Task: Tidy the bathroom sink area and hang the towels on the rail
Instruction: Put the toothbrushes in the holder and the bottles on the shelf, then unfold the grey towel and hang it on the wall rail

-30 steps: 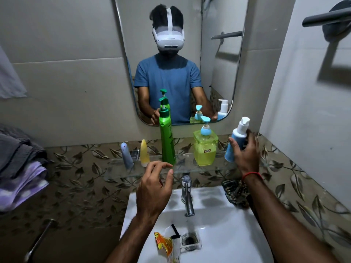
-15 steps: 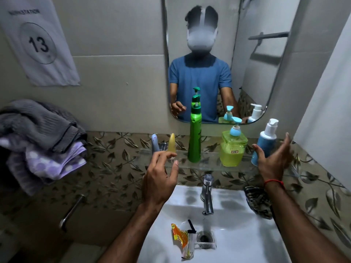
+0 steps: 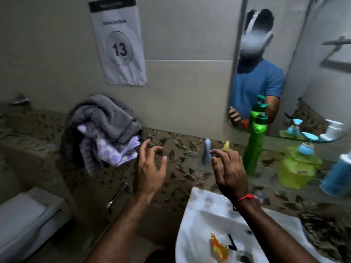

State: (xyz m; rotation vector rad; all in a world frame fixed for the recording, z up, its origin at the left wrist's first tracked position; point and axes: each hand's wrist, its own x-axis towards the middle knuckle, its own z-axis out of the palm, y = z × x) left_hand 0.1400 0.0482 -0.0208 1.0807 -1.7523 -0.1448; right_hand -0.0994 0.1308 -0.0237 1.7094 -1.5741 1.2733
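A grey towel [image 3: 103, 115] lies bunched on top of a purple spotted towel [image 3: 111, 151] at the left wall. My left hand [image 3: 150, 168] hovers just right of them, fingers spread, holding nothing. My right hand [image 3: 228, 170] is beside it, in front of the glass shelf, open and empty, with a red thread on the wrist. On the shelf stand a tall green bottle [image 3: 253, 147], a yellow-green dispenser [image 3: 298, 168] and a blue pump bottle [image 3: 337, 177]. An orange sachet [image 3: 218, 247] lies in the white sink [image 3: 205, 223].
A mirror [image 3: 296, 54] hangs above the shelf. A paper sign marked 13 [image 3: 118, 48] is taped to the wall. A white toilet [image 3: 24, 217] sits at lower left, with a metal handle [image 3: 116, 196] on the wall beside it. Small blue and yellow items [image 3: 207, 152] stand on the shelf's left end.
The view has swung left, bringing the towels toward the middle. My right hand left the blue pump bottle and moved left next to my left hand, which has reached toward the towels.
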